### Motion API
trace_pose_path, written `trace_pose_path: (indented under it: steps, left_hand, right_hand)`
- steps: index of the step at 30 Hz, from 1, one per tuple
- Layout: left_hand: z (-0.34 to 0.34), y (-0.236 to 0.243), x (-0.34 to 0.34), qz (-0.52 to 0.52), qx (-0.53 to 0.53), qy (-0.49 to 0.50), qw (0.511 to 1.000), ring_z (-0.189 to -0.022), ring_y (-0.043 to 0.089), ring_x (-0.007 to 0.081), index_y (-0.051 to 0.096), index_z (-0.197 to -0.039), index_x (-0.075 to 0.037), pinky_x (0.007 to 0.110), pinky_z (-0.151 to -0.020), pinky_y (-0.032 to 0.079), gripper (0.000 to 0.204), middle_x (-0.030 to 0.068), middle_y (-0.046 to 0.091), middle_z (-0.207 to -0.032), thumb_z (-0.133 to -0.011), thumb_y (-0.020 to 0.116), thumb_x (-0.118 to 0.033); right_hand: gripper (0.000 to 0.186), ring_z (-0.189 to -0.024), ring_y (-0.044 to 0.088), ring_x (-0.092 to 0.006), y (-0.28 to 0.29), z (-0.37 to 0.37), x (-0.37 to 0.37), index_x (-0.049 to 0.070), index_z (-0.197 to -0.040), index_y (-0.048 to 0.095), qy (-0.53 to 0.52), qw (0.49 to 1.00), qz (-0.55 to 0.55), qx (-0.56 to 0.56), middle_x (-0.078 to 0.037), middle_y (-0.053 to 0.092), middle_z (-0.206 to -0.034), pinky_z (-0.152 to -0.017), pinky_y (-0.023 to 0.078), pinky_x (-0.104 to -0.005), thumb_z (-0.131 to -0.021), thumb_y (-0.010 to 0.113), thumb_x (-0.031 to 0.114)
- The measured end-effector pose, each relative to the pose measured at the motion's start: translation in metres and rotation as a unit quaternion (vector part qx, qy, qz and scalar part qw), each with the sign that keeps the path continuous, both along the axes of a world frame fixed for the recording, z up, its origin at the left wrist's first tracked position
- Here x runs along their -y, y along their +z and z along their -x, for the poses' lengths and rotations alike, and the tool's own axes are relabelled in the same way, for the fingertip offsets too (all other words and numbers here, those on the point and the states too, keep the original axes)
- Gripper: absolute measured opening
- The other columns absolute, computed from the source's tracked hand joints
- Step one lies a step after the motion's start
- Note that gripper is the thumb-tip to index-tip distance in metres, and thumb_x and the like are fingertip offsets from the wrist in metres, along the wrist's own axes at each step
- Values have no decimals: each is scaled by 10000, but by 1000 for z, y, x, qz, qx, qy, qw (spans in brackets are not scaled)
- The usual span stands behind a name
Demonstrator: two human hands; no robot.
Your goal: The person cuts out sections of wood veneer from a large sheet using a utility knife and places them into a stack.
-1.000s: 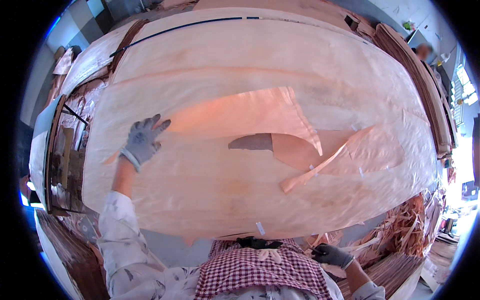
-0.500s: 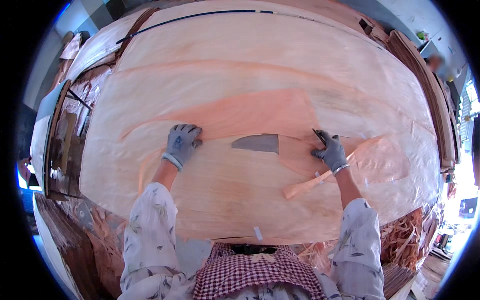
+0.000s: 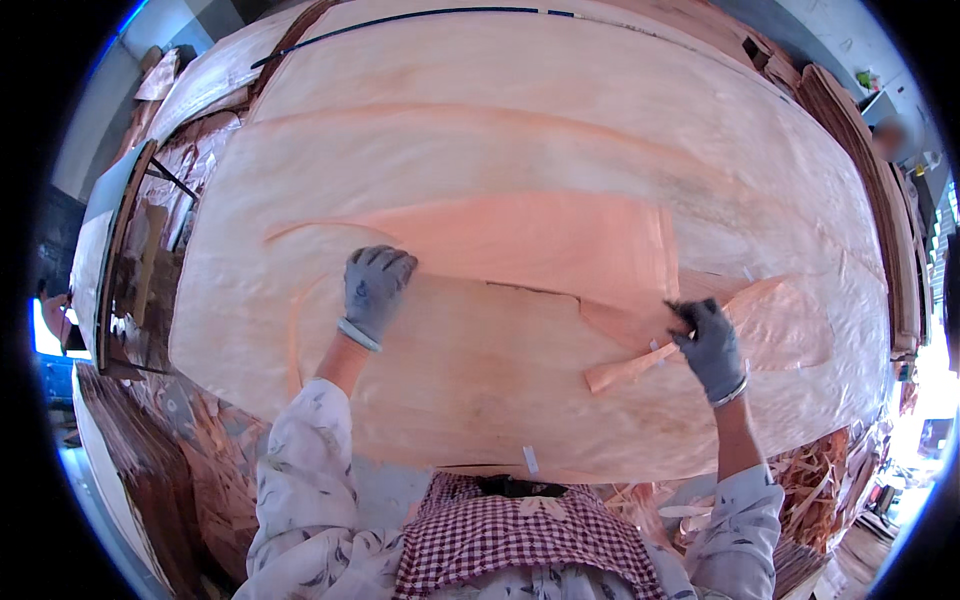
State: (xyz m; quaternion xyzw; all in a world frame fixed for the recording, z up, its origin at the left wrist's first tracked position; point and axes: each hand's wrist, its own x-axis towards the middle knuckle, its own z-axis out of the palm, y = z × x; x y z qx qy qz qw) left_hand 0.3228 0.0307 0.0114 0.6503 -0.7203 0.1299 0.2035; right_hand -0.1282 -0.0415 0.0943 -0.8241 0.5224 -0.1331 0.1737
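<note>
The tapered orange wood-veneer piece (image 3: 540,240) lies mid-sheet on the large pale veneer sheet (image 3: 470,390); positioning appears in hand. Left hand (image 3: 379,288): at its near-left edge, grip indeterminable. Right hand (image 3: 712,345): grasping a small dark tool (image 3: 676,311). Next move likely requires holding the piece flat.

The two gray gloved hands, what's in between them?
In the head view, between the left hand and right hand: part of the pinkish sheet, a thin dark gap along its near edge, and the large pale sheet.
</note>
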Motion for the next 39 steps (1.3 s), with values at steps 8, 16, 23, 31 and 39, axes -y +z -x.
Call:
trace_pose_path:
  steps: [8,16,23,31,39]
  left_hand:
    - [1,-19,-16,-67,25,-9,997,-970,558,206,651,-875,-154,418,-912,380,189,14,634,-948,-701,584,-125]
    - [27,-13,-20,-73,-59,105,990,-1195,423,280,571,-1135,-107,470,-1034,251,332,82,531,-1217,-828,527,-226]
    - [45,-41,-7,-126,-64,185,972,-1322,266,293,346,-1350,-78,483,-1076,130,523,137,302,-1423,-889,415,-316]
    - [49,-37,-4,-133,-69,185,971,-1318,273,290,341,-1351,-64,491,-1073,121,531,137,312,-1418,-883,417,-305]
    - [45,-37,-7,-130,-59,187,972,-1311,285,296,353,-1339,-55,508,-1066,126,525,150,318,-1410,-875,432,-287]
  right_hand:
    - [313,-872,564,-344,-11,2,-34,54,-978,582,44,997,-67,1,-167,563,-954,-721,472,-388,-714,694,180]
    - [272,-893,552,-377,31,24,8,-18,-1014,540,61,990,-122,-40,-201,544,-946,-757,460,-399,-792,561,139]
    - [227,-628,602,-350,-36,-165,13,42,-913,508,253,955,-109,-108,-165,614,-678,-586,457,-458,-884,464,263]
    - [237,-708,634,-345,-68,-243,13,45,-955,494,272,938,-89,-194,-173,637,-730,-612,472,-457,-899,409,259]
    - [218,-681,636,-313,-38,-111,14,111,-993,494,244,907,-155,-307,-132,637,-706,-617,436,-468,-894,420,290]
